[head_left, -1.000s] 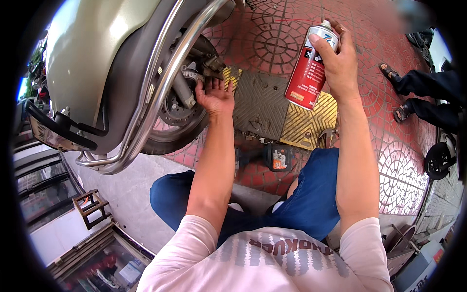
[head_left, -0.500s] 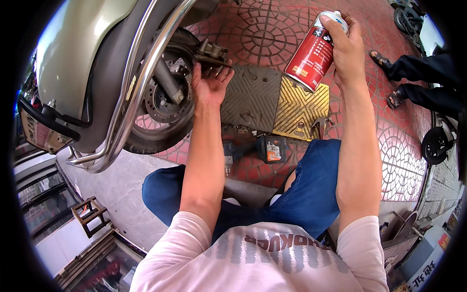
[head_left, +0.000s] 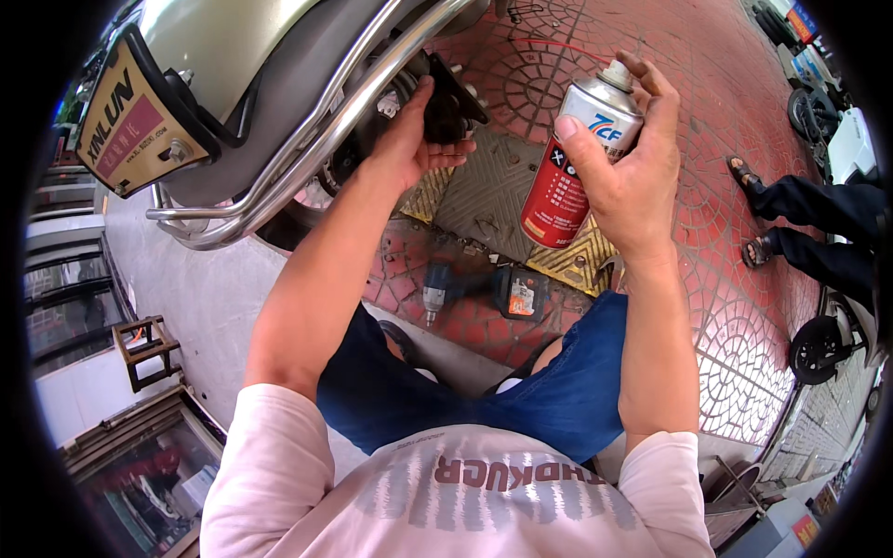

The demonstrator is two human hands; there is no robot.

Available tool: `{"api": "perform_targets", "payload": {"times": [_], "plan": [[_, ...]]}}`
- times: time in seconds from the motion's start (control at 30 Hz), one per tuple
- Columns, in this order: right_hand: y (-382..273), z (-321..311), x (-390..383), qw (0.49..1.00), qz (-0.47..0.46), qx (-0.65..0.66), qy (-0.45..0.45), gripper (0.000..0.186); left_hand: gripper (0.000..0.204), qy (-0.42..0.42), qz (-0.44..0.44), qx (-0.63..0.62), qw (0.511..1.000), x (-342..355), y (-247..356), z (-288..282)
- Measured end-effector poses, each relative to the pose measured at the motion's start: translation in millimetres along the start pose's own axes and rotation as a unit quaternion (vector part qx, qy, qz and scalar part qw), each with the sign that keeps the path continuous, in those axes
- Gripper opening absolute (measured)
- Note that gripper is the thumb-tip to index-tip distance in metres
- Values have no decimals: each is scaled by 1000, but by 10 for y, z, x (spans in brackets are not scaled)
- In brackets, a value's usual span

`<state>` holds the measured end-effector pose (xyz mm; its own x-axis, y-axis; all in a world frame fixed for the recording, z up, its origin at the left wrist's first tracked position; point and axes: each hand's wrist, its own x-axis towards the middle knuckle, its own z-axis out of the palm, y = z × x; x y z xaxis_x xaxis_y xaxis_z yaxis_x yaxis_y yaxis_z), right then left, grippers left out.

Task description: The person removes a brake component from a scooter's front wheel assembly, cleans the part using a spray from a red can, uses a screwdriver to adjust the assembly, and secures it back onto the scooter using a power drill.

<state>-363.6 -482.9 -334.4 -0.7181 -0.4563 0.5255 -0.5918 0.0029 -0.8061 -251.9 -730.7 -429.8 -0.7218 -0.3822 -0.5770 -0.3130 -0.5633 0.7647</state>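
Note:
My left hand [head_left: 409, 139] grips a dark brake caliper [head_left: 448, 100] beside the scooter's chrome guard bar [head_left: 358, 102]. The thumb lies on the near side and the fingers reach underneath. In my right hand [head_left: 642, 181] is a red and silver spray can [head_left: 558, 195], tilted with its top away from me. The thumb presses its side and the index finger lies on the nozzle. A thin red straw [head_left: 563, 43] runs leftward from the nozzle, toward the area beyond the caliper. Bar and arm hide most of the wheel.
A cordless power tool [head_left: 434, 288] with a battery pack [head_left: 521, 294] lies between my feet. Beyond it sits a black and yellow ramp [head_left: 493, 191] on red paving. Another person's sandalled feet [head_left: 744, 172] stand at right, near parked scooters [head_left: 819, 349]. A small stool [head_left: 146, 352] is at left.
The brake caliper has been turned from lying flat to standing more upright, my left hand with it. The spray can has come lower and nearer the caliper. The whole view has shifted too.

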Motion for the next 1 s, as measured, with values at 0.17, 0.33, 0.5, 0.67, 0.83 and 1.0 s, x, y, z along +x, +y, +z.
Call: {"api": "perform_targets", "payload": {"times": [0.17,0.33,0.5,0.67,0.83,1.0], "plan": [[-100,209,-240,993,-77,-45,-78,76,77,18,-43,129,991,-232,184,-18],[-125,311,-314,987,-49,-89,-128,76,77,40,-45,168,984,-224,188,27],[-103,378,-341,977,-34,-147,-154,76,84,66,-29,189,979,-209,137,46],[-112,524,-342,968,-3,-175,-182,75,83,47,-23,202,978,-185,126,14],[-88,591,-342,965,-21,-190,-178,74,77,66,-8,251,966,-224,131,99],[-72,607,-350,963,-19,-200,-181,74,73,70,-16,263,962,-180,129,71]]}}
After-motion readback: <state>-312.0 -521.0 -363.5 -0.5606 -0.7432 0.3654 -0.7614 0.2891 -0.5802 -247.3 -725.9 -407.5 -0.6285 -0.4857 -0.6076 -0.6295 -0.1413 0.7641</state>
